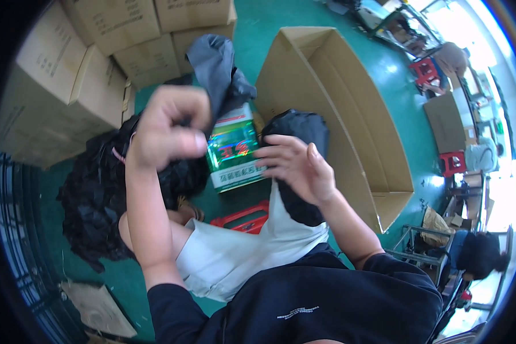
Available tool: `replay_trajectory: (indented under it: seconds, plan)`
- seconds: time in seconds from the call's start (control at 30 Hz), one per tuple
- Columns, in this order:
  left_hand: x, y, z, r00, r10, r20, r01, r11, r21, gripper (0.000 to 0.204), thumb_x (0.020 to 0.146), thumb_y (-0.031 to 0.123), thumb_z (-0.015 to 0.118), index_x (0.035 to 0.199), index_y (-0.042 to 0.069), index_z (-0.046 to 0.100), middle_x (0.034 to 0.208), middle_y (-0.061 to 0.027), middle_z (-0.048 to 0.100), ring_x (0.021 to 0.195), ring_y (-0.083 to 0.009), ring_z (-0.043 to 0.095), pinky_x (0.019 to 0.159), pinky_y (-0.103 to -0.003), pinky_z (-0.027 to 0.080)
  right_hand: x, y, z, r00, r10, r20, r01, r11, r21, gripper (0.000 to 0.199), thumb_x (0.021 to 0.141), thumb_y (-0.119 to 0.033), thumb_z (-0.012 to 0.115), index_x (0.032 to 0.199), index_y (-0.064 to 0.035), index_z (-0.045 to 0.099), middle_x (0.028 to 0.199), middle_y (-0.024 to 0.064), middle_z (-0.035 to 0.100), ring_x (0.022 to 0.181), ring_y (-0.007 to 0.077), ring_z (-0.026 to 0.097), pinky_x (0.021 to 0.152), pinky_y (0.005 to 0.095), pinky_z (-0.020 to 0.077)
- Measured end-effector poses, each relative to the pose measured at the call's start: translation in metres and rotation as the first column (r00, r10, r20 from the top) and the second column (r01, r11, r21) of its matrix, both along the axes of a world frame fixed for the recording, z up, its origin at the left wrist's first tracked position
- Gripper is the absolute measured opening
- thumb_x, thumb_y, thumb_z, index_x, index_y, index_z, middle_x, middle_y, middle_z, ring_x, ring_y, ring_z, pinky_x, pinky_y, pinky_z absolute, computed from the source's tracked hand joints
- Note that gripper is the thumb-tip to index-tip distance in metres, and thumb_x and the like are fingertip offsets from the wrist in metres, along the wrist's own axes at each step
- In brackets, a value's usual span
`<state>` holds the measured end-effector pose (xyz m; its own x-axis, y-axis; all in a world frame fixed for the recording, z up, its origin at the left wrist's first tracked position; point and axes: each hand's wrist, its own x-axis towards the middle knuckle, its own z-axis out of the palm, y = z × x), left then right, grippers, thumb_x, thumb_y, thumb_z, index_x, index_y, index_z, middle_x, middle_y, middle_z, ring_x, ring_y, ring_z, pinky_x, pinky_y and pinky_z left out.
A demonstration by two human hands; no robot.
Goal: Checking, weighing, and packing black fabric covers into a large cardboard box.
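Observation:
My left hand is raised in front of the black bags, smeared by motion. Its fingers are curled and its thumb points right; whether it grips anything does not show. Beside it a dark grey plastic bag drapes over the top of a green and white box-shaped container with a shiny label. My right hand hovers at the container's right side, fingers spread, with nothing visible in it. Just behind that hand is a bundle of black plastic.
A large open cardboard box stands at the right. Stacked closed cartons rise at the left, above a heap of black plastic bags. A red plastic stool is between my legs. People sit by workbenches at the far right.

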<state>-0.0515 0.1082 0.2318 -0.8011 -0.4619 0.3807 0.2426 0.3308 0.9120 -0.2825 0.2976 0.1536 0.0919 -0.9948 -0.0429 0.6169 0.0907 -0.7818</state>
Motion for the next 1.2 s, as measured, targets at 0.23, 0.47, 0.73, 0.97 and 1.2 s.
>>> replay_trajectory:
  seconds: [0.23, 0.47, 0.73, 0.97, 1.2]
  plan:
    - [-0.058, 0.096, -0.002, 0.816, -0.378, 0.438, 0.527, 0.798, -0.292, 0.015, 0.069, 0.013, 0.065, 0.065, 0.006, 0.052, 0.06, -0.0077, 0.056, 0.06, -0.0289, 0.057, 0.054, -0.04, 0.041, 0.019, -0.02, 0.022, 0.821, 0.005, 0.571, -0.211, 0.932, 0.295, 0.05, 0.09, -0.025, 0.063, 0.131, 0.0005, 0.052, 0.113, 0.0204, 0.064, 0.106, 0.0309, 0.064, 0.098, 0.0464, 0.0499]
    - [-0.055, 0.079, -0.001, 0.752, -0.282, 0.595, 0.433, 0.893, -0.124, 0.057, 0.087, 0.054, 0.065, 0.087, -0.003, 0.067, 0.081, -0.0177, 0.07, 0.077, -0.0322, 0.069, 0.071, -0.038, 0.053, 0.012, -0.018, 0.027, 0.919, -0.345, 0.193, 0.319, 0.935, 0.152, 0.053, 0.079, 0.013, 0.06, 0.129, -0.0011, 0.049, 0.112, 0.015, 0.066, 0.097, 0.0245, 0.069, 0.087, 0.0388, 0.0589]
    - [-0.074, 0.054, -0.045, 0.985, -0.147, 0.087, 0.112, 0.94, 0.323, 0.05, 0.094, 0.045, 0.063, 0.111, -0.001, 0.058, 0.098, -0.0022, 0.064, 0.088, -0.0112, 0.06, 0.078, -0.026, 0.047, -0.003, 0.002, 0.034, 0.842, -0.406, -0.356, 0.353, 0.913, -0.206, 0.067, 0.073, 0.002, 0.076, 0.134, 0.0006, 0.046, 0.126, 0.0073, 0.057, 0.118, 0.0167, 0.052, 0.108, 0.0343, 0.0381]
    - [-0.068, 0.046, -0.038, 0.985, 0.17, -0.034, -0.127, 0.841, 0.526, 0.042, 0.092, 0.026, 0.068, 0.12, -0.003, 0.057, 0.11, -0.0073, 0.064, 0.098, -0.0163, 0.062, 0.088, -0.03, 0.049, 0.017, -0.002, -0.002, 0.754, -0.478, -0.451, 0.353, 0.873, -0.336, 0.09, 0.08, -0.011, 0.08, 0.149, 0.0042, 0.023, 0.146, 0.0122, 0.04, 0.134, 0.0182, 0.036, 0.115, 0.0315, 0.0255]
    - [-0.039, 0.032, -0.017, 0.89, 0.413, -0.192, -0.153, 0.667, 0.729, 0.057, 0.091, 0.033, 0.054, 0.135, -0.005, 0.05, 0.134, -0.0164, 0.055, 0.122, -0.0288, 0.055, 0.106, -0.04, 0.043, 0.023, 0.004, 0.026, 0.696, -0.518, -0.498, 0.386, 0.854, -0.349, 0.072, 0.078, -0.011, 0.076, 0.138, 0.0003, 0.035, 0.13, 0.0124, 0.044, 0.122, 0.0209, 0.042, 0.108, 0.0342, 0.0326]
